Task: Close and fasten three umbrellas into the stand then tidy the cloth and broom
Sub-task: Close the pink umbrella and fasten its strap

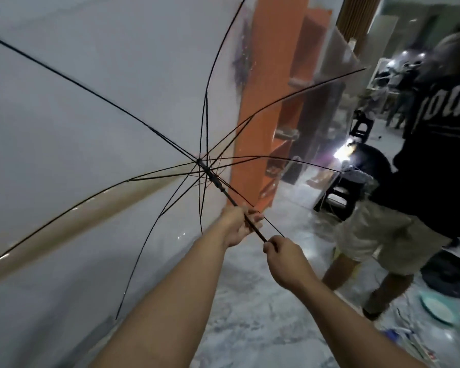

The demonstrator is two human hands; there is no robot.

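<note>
A clear umbrella [104,107] with black ribs is spread fully open in front of the person, its canopy facing away and filling the left and middle of the view, held up off the floor [250,301]. Its black shaft [223,191] slants down from the rib hub toward both hands. The left hand [241,225] sits higher on the shaft, its grip curled loosely round the rod with the fingers on the far side and the palm turned up. The right hand [283,257] is just below it, at the near end of the shaft, its grip clamped on the rod with the knuckles up and the thumb tucked against the fingers. The two hands are near each other but apart. Both forearms are bare and reach forward from the bottom edge of the view.

Seen through the canopy stands an orange shelf unit [271,102] against a white wall [51,221]. To the right another person [414,181] in a dark printed shirt and pale shorts stands on the marbled grey floor, beside a black stool [337,203]. A teal plate [436,309] lies on the floor near the right edge, among blurred scattered items
</note>
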